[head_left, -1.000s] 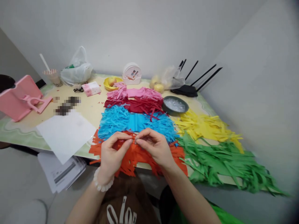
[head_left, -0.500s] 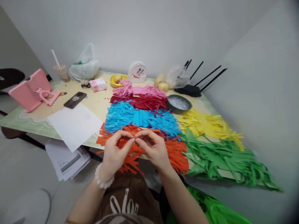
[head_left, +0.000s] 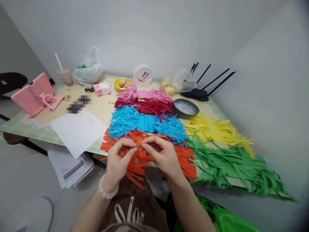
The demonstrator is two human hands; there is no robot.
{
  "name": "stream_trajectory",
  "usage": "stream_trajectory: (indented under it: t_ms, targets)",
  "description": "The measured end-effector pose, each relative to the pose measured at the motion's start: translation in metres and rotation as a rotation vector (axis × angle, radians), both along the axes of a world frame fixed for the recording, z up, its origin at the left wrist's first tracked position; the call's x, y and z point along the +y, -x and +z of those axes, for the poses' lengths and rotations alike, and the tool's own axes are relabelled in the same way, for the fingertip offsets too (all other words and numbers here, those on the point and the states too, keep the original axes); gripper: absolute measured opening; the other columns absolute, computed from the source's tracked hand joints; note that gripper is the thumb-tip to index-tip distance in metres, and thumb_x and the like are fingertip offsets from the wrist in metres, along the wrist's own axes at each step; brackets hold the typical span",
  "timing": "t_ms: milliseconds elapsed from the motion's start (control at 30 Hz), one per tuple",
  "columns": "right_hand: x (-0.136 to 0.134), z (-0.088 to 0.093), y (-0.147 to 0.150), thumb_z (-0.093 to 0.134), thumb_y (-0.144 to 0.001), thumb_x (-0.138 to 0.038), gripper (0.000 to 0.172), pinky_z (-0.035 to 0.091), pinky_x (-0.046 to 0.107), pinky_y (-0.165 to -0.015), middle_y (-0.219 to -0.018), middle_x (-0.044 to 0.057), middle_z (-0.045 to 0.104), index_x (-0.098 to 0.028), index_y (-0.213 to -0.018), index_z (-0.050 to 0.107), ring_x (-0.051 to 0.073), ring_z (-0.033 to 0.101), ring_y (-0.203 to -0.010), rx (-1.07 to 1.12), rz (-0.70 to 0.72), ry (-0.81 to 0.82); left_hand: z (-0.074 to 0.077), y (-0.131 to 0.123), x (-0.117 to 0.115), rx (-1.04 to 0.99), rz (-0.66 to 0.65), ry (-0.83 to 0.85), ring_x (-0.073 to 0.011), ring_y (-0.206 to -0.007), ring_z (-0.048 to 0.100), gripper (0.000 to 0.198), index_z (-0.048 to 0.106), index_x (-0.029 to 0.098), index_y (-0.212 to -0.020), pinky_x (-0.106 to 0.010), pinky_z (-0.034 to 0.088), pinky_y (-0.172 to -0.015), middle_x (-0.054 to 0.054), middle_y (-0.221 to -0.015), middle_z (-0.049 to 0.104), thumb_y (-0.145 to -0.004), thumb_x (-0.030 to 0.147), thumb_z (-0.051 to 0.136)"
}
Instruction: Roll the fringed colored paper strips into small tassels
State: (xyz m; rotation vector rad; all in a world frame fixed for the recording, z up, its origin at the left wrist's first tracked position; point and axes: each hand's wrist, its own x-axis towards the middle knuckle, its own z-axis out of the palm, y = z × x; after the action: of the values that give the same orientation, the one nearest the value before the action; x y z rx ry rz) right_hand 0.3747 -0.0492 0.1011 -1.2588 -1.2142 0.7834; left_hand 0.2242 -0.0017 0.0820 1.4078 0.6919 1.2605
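Note:
Over the near edge of the table, my left hand [head_left: 119, 159] pinches thumb and forefinger together at the orange fringed paper [head_left: 185, 161]. Just to its right, my right hand [head_left: 163, 154] makes the same kind of pinch, its fingertips a small gap from the left ones. Orange strips show between and below the fingertips and hang past the table edge; the exact piece in each pinch is partly hidden. Beyond the hands lie blue fringed paper [head_left: 146, 122], dark red fringed paper [head_left: 149, 105] and pink fringed paper [head_left: 152, 94].
Yellow fringed paper [head_left: 214, 130] and green fringed paper [head_left: 236, 164] lie on the right. A dark bowl [head_left: 185, 109] holds something clear. At left are a white sheet [head_left: 78, 132], a pink stand [head_left: 35, 95] and a drink cup [head_left: 66, 77]. A black router [head_left: 196, 94] stands behind.
My fingertips, which were touching, have drawn slightly apart and a little lower. More orange strips show between them. The view has shifted slightly.

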Motion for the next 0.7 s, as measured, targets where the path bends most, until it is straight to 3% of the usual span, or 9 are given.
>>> stream_trajectory:
  t_ms: [133,233,400,567,633,667,700]
  targets:
    - [0.002,0.006,0.000,0.065,-0.088,-0.026,0.009,0.048,0.026,-0.063,-0.076,0.002,0.070,-0.020,-0.082,0.069,0.015,0.063,-0.068,-0.219,0.001,-0.054,0.002,0.005,0.005,0.084,-0.169,0.084,-0.0189,-0.088,0.071,0.016,0.072,0.017,-0.095,-0.029,0.057,-0.081,-0.007,-0.094,0.075,-0.079,0.022,0.074]
    - [0.006,0.013,0.002,0.062,-0.091,-0.025,0.011,0.047,0.026,-0.062,-0.077,0.002,0.071,-0.021,-0.083,0.069,0.015,0.061,-0.067,-0.337,0.016,-0.109,0.007,0.010,0.013,0.161,-0.177,0.085,-0.0180,-0.081,0.070,0.009,0.073,0.017,-0.084,-0.027,0.055,-0.078,-0.006,-0.085,0.075,-0.081,0.025,0.072]
    - [0.019,0.019,0.009,0.059,-0.093,-0.024,0.014,0.047,0.025,-0.061,-0.075,0.001,0.070,-0.020,-0.082,0.065,0.013,0.061,-0.063,-0.345,-0.067,-0.181,0.012,0.014,0.020,0.146,-0.163,0.207,-0.0156,-0.071,0.066,0.016,0.069,0.016,-0.076,-0.025,0.051,-0.070,-0.003,-0.075,0.072,-0.080,0.031,0.073]
    - [0.031,0.010,0.019,0.057,-0.094,-0.023,0.013,0.047,0.024,-0.060,-0.074,0.000,0.068,-0.019,-0.083,0.063,0.013,0.062,-0.063,-0.279,-0.162,-0.251,0.006,0.024,0.026,0.195,-0.199,0.248,-0.0139,-0.064,0.060,0.025,0.065,0.017,-0.072,-0.024,0.048,-0.066,-0.001,-0.066,0.066,-0.081,0.040,0.071]
    - [0.031,0.005,0.014,0.056,-0.095,-0.024,0.013,0.048,0.024,-0.060,-0.076,0.001,0.069,-0.019,-0.087,0.065,0.013,0.062,-0.063,-0.272,-0.135,-0.227,0.009,0.047,0.050,0.329,-0.135,0.215,-0.0147,-0.062,0.060,0.029,0.065,0.018,-0.074,-0.025,0.048,-0.064,-0.001,-0.065,0.066,-0.081,0.046,0.067]
    - [0.030,0.002,0.009,0.056,-0.095,-0.026,0.014,0.048,0.024,-0.059,-0.077,0.001,0.070,-0.020,-0.089,0.067,0.013,0.062,-0.062,-0.281,-0.108,-0.208,0.012,0.063,0.070,0.430,-0.050,0.173,-0.0156,-0.063,0.060,0.031,0.066,0.018,-0.076,-0.026,0.048,-0.064,-0.001,-0.066,0.066,-0.082,0.048,0.065]
    - [0.030,-0.001,0.001,0.056,-0.095,-0.027,0.015,0.048,0.024,-0.058,-0.077,0.001,0.071,-0.020,-0.091,0.068,0.013,0.062,-0.061,-0.298,-0.092,-0.184,0.018,0.082,0.095,0.538,0.122,0.091,-0.0164,-0.065,0.061,0.031,0.068,0.019,-0.080,-0.027,0.049,-0.064,-0.001,-0.070,0.068,-0.083,0.049,0.063]
